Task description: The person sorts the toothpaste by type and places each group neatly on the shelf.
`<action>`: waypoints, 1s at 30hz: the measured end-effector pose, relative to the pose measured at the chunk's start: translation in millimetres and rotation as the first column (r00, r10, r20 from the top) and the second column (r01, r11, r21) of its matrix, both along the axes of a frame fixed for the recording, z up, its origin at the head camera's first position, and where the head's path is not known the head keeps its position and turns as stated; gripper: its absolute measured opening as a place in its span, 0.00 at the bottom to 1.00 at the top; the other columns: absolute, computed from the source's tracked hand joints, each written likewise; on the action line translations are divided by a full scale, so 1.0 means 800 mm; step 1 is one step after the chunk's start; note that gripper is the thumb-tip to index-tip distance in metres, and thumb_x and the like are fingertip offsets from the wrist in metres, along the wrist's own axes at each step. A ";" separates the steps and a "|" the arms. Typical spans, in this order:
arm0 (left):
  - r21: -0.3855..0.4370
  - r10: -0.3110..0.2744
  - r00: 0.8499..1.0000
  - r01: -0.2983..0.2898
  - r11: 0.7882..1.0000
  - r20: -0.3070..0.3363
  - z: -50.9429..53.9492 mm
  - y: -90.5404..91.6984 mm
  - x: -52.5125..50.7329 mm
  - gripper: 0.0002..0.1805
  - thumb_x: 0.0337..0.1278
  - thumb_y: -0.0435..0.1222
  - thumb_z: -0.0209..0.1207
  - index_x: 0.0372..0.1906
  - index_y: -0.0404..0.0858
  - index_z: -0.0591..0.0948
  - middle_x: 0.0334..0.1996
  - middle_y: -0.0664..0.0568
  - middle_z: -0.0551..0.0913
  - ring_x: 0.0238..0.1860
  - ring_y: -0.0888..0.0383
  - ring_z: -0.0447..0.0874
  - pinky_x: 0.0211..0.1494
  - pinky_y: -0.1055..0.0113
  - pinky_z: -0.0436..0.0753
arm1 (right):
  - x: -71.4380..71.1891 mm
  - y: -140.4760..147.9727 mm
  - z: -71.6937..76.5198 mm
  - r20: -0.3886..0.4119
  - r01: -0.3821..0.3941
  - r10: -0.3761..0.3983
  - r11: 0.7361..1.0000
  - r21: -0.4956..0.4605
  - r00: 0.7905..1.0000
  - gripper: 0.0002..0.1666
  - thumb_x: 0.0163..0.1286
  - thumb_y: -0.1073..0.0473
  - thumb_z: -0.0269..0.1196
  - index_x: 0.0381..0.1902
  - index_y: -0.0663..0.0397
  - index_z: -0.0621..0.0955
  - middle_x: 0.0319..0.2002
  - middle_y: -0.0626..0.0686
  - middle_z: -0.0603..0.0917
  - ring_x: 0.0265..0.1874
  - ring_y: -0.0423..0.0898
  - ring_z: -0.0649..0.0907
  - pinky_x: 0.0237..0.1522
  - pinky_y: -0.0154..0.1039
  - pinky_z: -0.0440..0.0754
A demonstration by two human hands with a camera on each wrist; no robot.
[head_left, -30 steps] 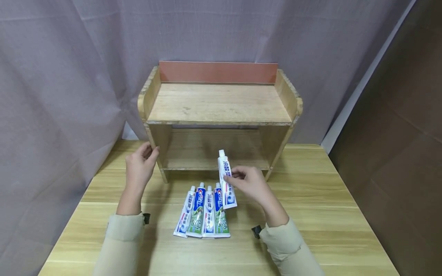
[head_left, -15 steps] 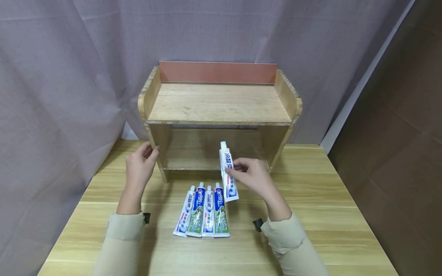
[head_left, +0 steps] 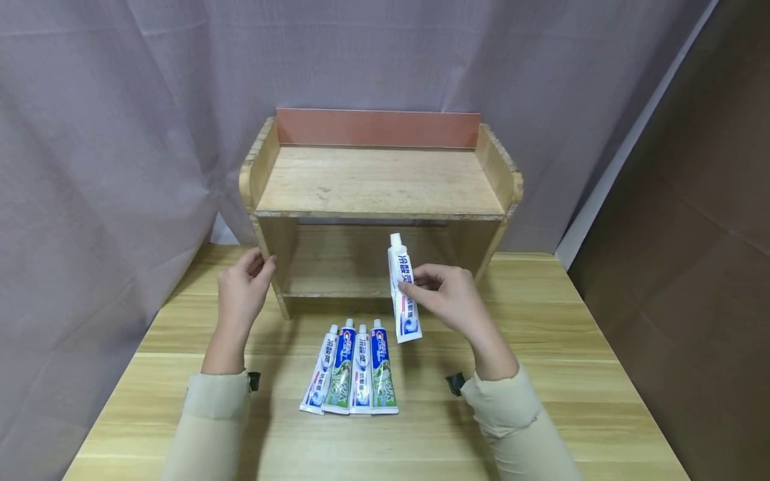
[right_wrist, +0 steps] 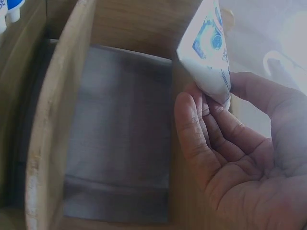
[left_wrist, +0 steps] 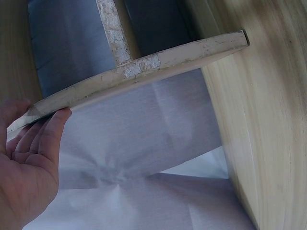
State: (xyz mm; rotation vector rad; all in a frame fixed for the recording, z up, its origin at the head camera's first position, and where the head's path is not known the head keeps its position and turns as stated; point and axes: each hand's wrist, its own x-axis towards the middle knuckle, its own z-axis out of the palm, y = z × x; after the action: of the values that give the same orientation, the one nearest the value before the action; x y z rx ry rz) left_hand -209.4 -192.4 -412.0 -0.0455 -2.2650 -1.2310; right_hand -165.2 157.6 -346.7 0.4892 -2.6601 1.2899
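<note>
My right hand (head_left: 451, 297) pinches a white toothpaste tube (head_left: 405, 294) between thumb and fingers, its cap pointing up. The tube hangs in the air before the lower level of a small wooden shelf (head_left: 379, 180). At the shelf's left side panel (left_wrist: 96, 86), my left hand (head_left: 243, 290) grips the edge, thumb on one face and fingers on the other. On the table, several toothpaste tubes lie side by side, caps toward the shelf: a white tube (head_left: 320, 371), a blue-green tube (head_left: 341, 367), another white tube (head_left: 361, 371) and another blue-green tube (head_left: 383, 367).
The shelf stands on a wooden table (head_left: 523, 427) and has an upper board (head_left: 379, 190), a lower board (head_left: 337, 267) and a reddish back strip (head_left: 379, 127). Grey cloth (head_left: 373, 53) hangs behind it. A brown panel (head_left: 692, 234) rises on the right.
My right hand has raised the white toothpaste tube up and slightly right, away from the tubes on the table. The left hand keeps its grip on the shelf's side panel.
</note>
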 end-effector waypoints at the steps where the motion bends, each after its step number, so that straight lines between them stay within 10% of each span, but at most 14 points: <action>1: -0.002 0.000 1.000 0.000 1.000 0.004 0.000 0.000 0.001 0.15 0.68 0.39 0.61 0.50 0.33 0.85 0.44 0.38 0.88 0.47 0.45 0.89 0.49 0.55 0.88 | 0.000 0.001 0.001 -0.002 -0.001 0.001 1.000 -0.003 1.000 0.12 0.63 0.51 0.73 0.38 0.53 0.88 0.28 0.46 0.87 0.27 0.44 0.83 0.29 0.38 0.84; 30: -0.012 -0.004 1.000 0.004 1.000 -0.009 0.000 0.000 0.000 0.15 0.68 0.40 0.62 0.50 0.33 0.85 0.44 0.38 0.88 0.47 0.44 0.89 0.49 0.55 0.88 | 0.001 0.015 0.043 0.013 -0.013 0.013 0.998 -0.069 1.000 0.13 0.63 0.47 0.73 0.37 0.49 0.88 0.28 0.48 0.86 0.25 0.48 0.81 0.25 0.37 0.81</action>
State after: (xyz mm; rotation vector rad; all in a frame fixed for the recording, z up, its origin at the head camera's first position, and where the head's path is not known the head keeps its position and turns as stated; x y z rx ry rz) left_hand -209.7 -192.8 -412.3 -0.0600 -2.2655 -1.2176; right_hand -164.3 169.4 -312.0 0.4913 -2.6167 1.3881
